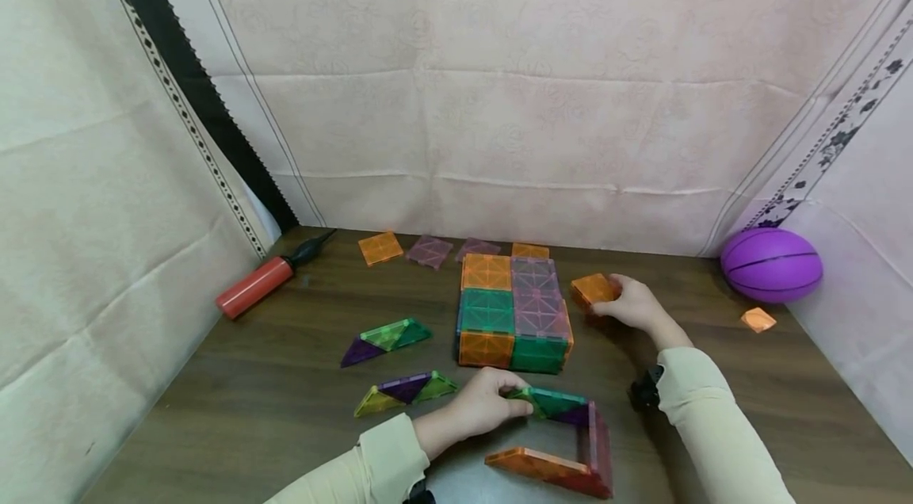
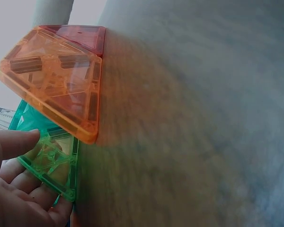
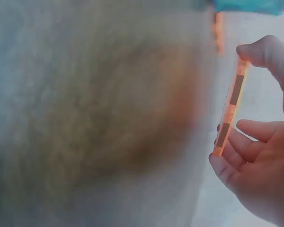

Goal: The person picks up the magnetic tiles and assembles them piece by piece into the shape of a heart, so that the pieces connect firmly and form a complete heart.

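My right hand (image 1: pixel 637 303) holds an orange square magnetic tile (image 1: pixel 594 290) to the right of the block of tiles. In the right wrist view that orange tile (image 3: pixel 231 101) is seen edge-on, thumb at one end and fingertips at the other. Lower down, my left hand (image 1: pixel 483 402) pinches a standing green magnetic tile (image 1: pixel 545 401). This tile joins a red side (image 1: pixel 597 448) and an orange side (image 1: pixel 531 463) in a frame with its left open. In the left wrist view, thumb and fingers lie on either side of the green tile (image 2: pixel 54 158).
A block of orange, green and purple tiles (image 1: pixel 513 310) stands mid-table. Two tile strips, one upper (image 1: pixel 387 339) and one lower (image 1: pixel 405 391), stand left of it. Loose squares (image 1: pixel 430 251) lie behind. A red pump (image 1: pixel 257 286) is at left, a purple ball (image 1: pixel 772 265) at right.
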The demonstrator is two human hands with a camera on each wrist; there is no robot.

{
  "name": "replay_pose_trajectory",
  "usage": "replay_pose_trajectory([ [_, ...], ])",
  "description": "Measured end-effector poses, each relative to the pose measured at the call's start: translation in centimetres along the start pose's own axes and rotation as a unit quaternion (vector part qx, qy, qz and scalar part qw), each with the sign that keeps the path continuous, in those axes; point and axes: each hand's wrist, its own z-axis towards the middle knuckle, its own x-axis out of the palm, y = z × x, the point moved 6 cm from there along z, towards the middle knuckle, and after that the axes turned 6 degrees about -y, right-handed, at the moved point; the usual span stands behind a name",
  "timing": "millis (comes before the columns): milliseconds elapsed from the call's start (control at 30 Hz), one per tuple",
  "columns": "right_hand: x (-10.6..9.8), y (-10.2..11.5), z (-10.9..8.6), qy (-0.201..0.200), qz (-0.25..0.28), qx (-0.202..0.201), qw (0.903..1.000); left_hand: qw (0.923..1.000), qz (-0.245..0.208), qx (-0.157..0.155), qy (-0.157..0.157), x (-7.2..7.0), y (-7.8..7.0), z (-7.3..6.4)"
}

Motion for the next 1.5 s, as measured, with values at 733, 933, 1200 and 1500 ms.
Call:
replay_pose_trajectory([
  [733, -0.5, 11.6, -16.2, -0.016, 0.039, -0.302, 0.9525, 1.0, 0.002, 0.003, -0.005, -0.1, 0.3, 0.2],
  [933, 1.5, 12.2, -17.8, 0.054, 0.062, -0.308, 0.9477, 1.0, -0.003, 0.003, 0.002, -0.1, 0.3, 0.3],
  [1200, 2.6, 12.8, -18.7, 0.063, 0.046, -0.356, 0.9313, 0.9999, 0.0, 0.015, -0.003, -0.1, 0.2, 0.4],
  [1500, 2.7, 12.1, -19.2, 0.07, 0.041, -0.322, 0.9433, 0.9998, 0.008, 0.016, -0.008, -0.1, 0.1, 0.5],
])
